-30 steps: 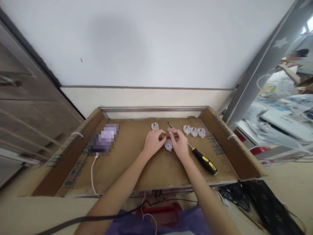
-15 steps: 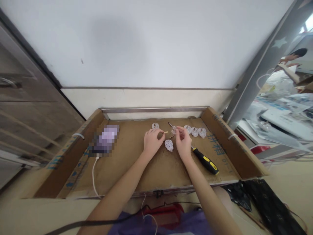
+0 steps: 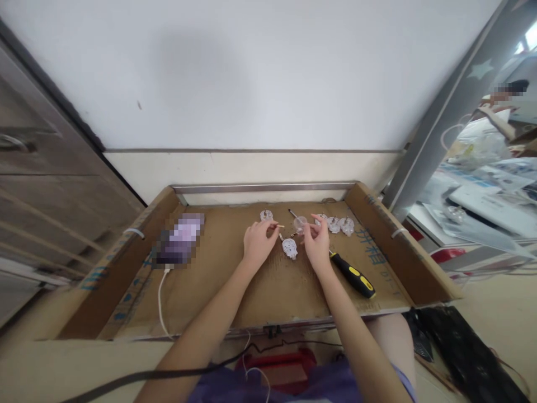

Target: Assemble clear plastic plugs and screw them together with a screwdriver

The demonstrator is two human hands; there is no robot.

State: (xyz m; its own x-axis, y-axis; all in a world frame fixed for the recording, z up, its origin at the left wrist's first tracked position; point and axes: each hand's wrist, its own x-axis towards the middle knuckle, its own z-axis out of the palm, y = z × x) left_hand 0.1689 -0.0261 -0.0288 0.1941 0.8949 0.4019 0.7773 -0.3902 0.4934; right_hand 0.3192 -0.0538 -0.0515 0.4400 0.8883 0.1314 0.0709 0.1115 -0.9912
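Hands that met over the tray a second ago have parted: the left hand [image 3: 259, 242] has drawn a little to the left and the right hand [image 3: 318, 244] to the right, opening a gap between them. Both forearms reach forward from the near edge and slant inward, wrists low over the cardboard.

The left hand is narrow, fingers curled and turned inward, with thumb and forefinger pinching a thin tan strip [image 3: 281, 226] that points toward the other hand. The right hand holds a clear disc [image 3: 299, 224] at its edge, thumb side inward, one finger stretched out above the others. Just below the disc is a small metal bit [image 3: 295, 234]; whether the fingers hold it or it lies loose I cannot tell.

Between the hands, on the cardboard, lies a white piece [image 3: 289, 248] with small holes, apart from the right hand. One plug [image 3: 266, 215] sits just beyond the left fingers, and a row of three plugs [image 3: 334, 225] stands beyond the right hand. A screwdriver [image 3: 354, 274] lies aslant, its handle right of the right wrist, its shaft passing behind that hand, its tip near the disc. Well to the left, inside the tray [image 3: 218, 280], is a phone [image 3: 180, 238] with a white cable [image 3: 159, 302].
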